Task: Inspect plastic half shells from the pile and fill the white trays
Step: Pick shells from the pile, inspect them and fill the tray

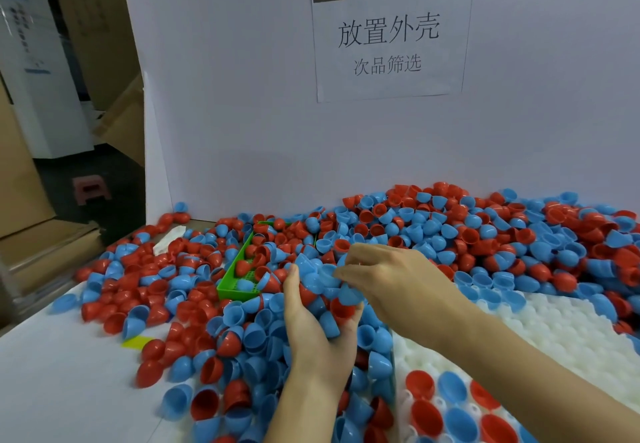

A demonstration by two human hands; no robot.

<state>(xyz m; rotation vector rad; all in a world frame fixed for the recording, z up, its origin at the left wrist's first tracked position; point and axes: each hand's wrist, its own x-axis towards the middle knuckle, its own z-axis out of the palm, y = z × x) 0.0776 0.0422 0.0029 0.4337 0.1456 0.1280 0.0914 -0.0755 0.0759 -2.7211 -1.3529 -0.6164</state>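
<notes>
A big pile of red and blue plastic half shells covers the white table. My left hand is cupped palm-up and holds a heap of several blue and red shells. My right hand reaches over that heap and pinches a blue shell at its fingertips. A white tray with round sockets lies at the lower right. Several red and blue shells sit in its near rows.
A green plastic tray lies half buried in the pile behind my left hand. A white board with a paper sign walls off the back. Cardboard boxes stand at the left. A yellow slip lies on the table.
</notes>
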